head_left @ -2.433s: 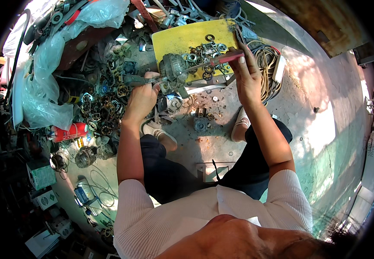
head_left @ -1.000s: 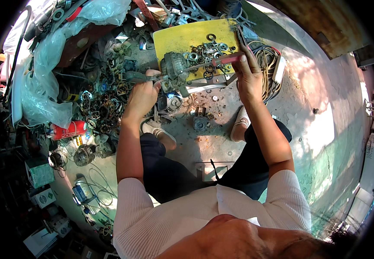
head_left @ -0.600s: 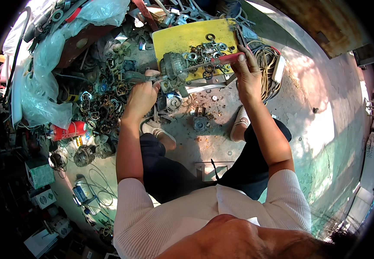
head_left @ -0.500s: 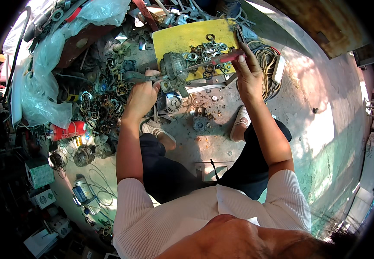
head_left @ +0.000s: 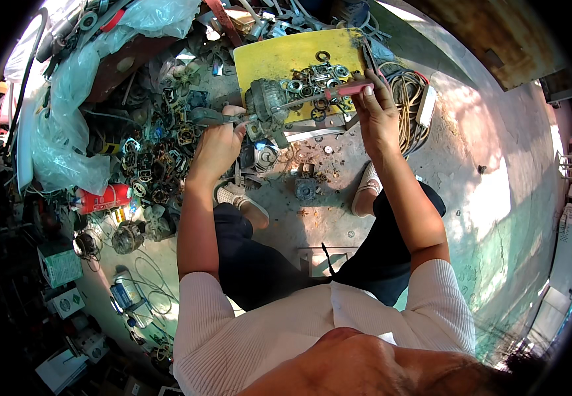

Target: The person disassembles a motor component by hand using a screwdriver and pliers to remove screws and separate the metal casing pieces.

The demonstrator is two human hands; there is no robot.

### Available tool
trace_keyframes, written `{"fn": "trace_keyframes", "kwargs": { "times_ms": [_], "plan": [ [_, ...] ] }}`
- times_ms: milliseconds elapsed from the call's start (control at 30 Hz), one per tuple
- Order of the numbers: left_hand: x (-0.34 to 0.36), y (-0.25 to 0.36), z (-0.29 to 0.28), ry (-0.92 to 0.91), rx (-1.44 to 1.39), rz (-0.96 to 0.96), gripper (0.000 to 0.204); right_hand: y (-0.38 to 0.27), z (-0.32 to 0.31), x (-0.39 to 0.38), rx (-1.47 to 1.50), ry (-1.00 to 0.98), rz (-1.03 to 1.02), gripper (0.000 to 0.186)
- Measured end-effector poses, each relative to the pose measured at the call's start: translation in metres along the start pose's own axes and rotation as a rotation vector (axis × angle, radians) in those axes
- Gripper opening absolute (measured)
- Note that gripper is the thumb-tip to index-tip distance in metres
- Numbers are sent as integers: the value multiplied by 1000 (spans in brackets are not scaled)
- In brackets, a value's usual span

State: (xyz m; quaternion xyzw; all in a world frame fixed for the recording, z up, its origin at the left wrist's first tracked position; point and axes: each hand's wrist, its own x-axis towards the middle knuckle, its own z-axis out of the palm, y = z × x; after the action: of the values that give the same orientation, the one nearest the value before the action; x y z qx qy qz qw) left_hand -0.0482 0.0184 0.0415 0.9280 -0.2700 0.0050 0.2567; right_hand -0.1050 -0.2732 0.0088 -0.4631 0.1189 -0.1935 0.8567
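Observation:
My left hand (head_left: 218, 146) is closed around the near left end of a dusty grey electric motor (head_left: 264, 100) with a ribbed round housing. My right hand (head_left: 378, 119) grips a screwdriver (head_left: 346, 90) by its red handle between thumb and fingers. The screwdriver's shank runs left to the motor's right side, where the tip seems to touch it; the exact contact is too small to see. Behind the motor lies a yellow board (head_left: 279, 56) carrying a heap of bearings and metal rings (head_left: 313, 80).
Piled at left are motor parts (head_left: 157, 165), clear plastic sheeting (head_left: 68, 142) and a red cylinder (head_left: 105, 198). At right lie a coiled cable (head_left: 408, 99) and a white power strip (head_left: 426, 107). A small square metal part (head_left: 305, 189) sits on the floor between my feet.
The screwdriver's handle end has dipped slightly, and my right fingers have shifted a little with it. My left hand and the motor stay in place.

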Motion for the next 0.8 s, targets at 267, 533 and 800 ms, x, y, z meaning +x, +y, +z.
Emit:
{"fn": "trace_keyframes", "kwargs": {
  "times_ms": [267,533,800],
  "plan": [
    [-1,0,0,5,-8,-5,31,-6,3,-3,-122,90,94,49],
    [-1,1,-1,-11,-21,-15,33,-3,-1,-4,-41,-25,2,38],
    [0,0,1,-7,-27,-44,30,-6,-4,-3,-103,16,51,42]
  ]
}}
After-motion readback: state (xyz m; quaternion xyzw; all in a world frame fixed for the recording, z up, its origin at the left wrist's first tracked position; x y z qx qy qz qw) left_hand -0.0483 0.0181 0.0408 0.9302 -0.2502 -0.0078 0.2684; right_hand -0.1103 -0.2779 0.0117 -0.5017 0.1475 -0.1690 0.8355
